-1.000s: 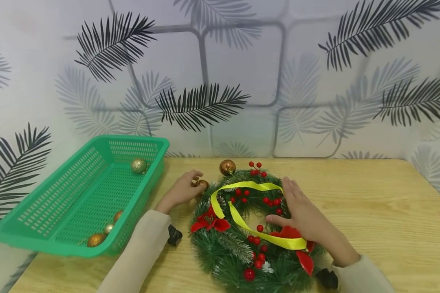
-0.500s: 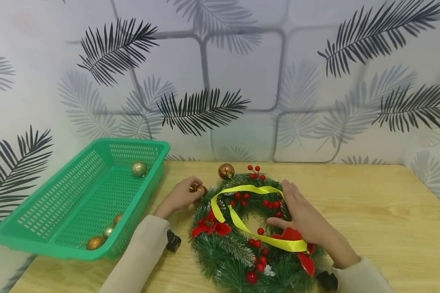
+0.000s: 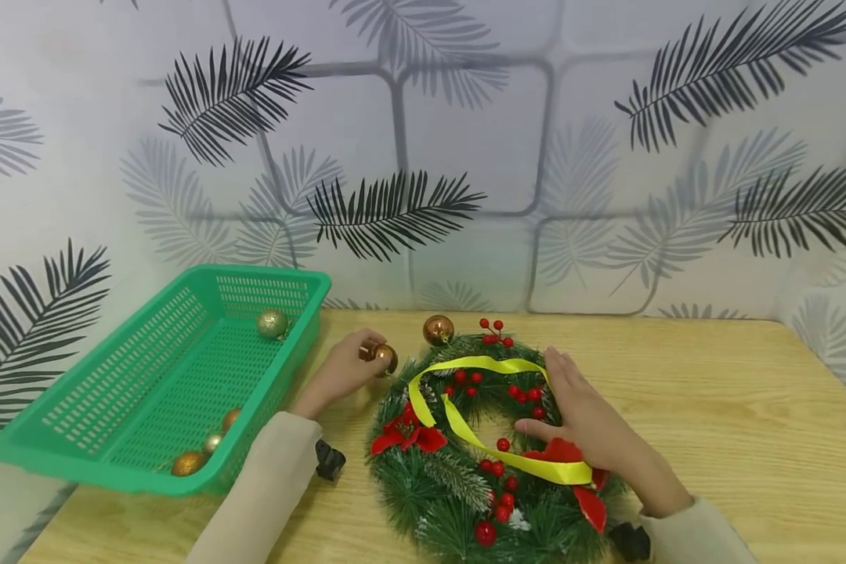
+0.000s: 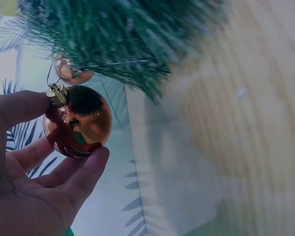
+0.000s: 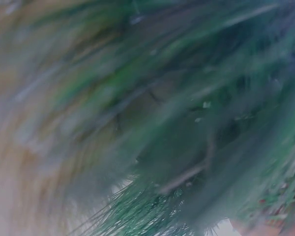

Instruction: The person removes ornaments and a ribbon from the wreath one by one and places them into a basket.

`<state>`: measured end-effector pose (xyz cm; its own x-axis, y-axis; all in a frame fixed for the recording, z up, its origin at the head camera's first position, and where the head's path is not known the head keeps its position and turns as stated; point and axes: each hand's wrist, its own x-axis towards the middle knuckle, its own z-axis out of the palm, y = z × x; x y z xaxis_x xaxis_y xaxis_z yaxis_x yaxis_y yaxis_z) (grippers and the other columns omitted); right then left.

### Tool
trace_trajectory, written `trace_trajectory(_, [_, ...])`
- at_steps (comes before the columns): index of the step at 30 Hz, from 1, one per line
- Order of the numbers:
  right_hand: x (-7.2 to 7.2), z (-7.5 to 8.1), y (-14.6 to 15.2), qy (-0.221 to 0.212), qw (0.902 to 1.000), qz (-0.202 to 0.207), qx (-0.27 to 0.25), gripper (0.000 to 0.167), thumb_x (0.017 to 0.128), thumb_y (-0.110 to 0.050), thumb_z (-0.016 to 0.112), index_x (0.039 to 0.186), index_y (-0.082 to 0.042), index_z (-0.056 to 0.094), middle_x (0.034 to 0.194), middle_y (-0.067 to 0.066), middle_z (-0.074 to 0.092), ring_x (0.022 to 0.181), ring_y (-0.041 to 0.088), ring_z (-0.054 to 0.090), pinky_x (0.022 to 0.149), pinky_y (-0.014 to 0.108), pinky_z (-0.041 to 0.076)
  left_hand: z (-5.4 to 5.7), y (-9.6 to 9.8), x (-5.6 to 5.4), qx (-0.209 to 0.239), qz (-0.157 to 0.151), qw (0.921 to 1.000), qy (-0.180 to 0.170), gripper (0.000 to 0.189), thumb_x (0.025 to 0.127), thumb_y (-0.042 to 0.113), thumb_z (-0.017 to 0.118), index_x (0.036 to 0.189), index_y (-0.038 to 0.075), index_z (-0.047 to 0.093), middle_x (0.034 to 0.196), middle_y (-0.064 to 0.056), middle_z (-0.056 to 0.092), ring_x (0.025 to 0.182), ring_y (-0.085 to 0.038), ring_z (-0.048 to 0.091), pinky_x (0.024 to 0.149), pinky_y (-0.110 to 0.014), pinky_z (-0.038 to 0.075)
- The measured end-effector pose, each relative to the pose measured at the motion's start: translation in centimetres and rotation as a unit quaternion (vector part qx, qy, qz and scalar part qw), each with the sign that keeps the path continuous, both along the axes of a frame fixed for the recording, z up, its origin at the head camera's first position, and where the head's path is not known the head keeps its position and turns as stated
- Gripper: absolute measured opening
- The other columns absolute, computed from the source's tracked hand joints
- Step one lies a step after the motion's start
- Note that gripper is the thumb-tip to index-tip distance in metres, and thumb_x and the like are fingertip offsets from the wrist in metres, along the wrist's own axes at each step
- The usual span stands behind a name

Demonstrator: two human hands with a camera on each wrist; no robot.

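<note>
A shiny copper Christmas ball (image 4: 96, 123) with a gold cap is gripped between the thumb and fingers of my left hand (image 3: 344, 371). In the head view this hand is at the left back edge of a green wreath (image 3: 458, 501). Red berries, red poinsettias and a yellow ribbon (image 3: 489, 362) decorate the wreath. My right hand (image 3: 592, 415) rests on its right side, fingers straight and thumb toward the middle. A second copper ball (image 3: 438, 330) sits at the wreath's back edge. Blurred green needles (image 5: 187, 123) fill most of the right wrist view.
A green plastic basket (image 3: 106, 484) stands at the left of the wooden table (image 3: 733, 423). Inside it are a pale gold ball (image 3: 272, 323) at the back and several smaller gold and orange balls near the front right corner. A patterned wall rises behind.
My left fingers have closed around the copper ball, which has come up slightly from beside the wreath. My right hand has stayed on the wreath. The head view has tilted a little.
</note>
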<state>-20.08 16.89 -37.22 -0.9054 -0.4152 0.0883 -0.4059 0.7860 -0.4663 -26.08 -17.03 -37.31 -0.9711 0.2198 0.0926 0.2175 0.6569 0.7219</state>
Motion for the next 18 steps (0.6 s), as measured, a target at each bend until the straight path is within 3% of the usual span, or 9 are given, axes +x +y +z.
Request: trace_trajectory(18, [0.0, -0.3, 0.0, 0.002, 1.0000, 0.001, 0.006, 0.107, 0.085, -0.060, 0.057, 0.151, 0.003, 0.001, 0.157, 0.027, 0.006, 0.143, 0.047, 0.009, 0.109, 0.063, 0.024, 2.1, 0.3, 1.2, 0.001, -0.023, 0.9989, 0.041, 0.036, 0.092, 0.016, 0.059, 0.123, -0.001, 0.055, 0.117, -0.018, 0.061, 0.103, -0.032, 0.060, 0.087, -0.043, 0.052])
